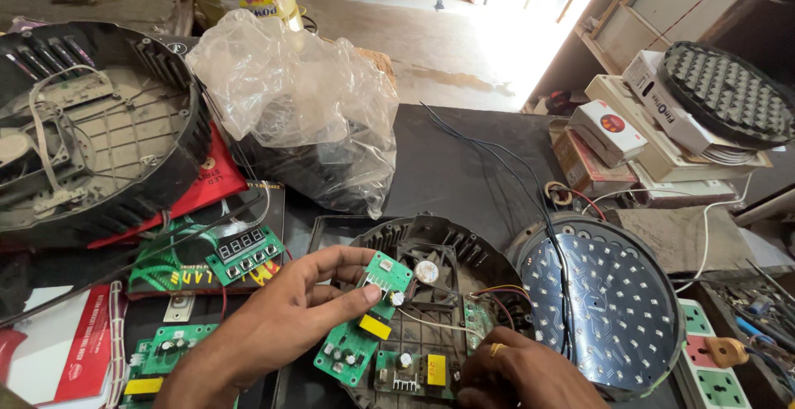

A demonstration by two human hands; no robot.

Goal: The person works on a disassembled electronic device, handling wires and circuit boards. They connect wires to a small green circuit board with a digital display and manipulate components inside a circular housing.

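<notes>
Head view: a green circuit board (364,319), studded with a yellow block, white connector and small capacitors, tilts above an open round black housing (439,247) at 6 o'clock. The dark table (464,161) is cluttered, with a crumpled clear plastic bag (290,94) at 11 o'clock and sunlit floor beyond. The left hand (281,318) pinches the board's edge; the right hand (517,372), ringed, curls fingertips onto a second green board (414,369) in the housing.

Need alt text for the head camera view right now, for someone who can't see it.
The left hand holds a green circuit board over an open round black lamp housing, while the right hand rests at the housing's lower edge. A round LED panel lies to the right, a crumpled clear plastic bag behind.
</notes>
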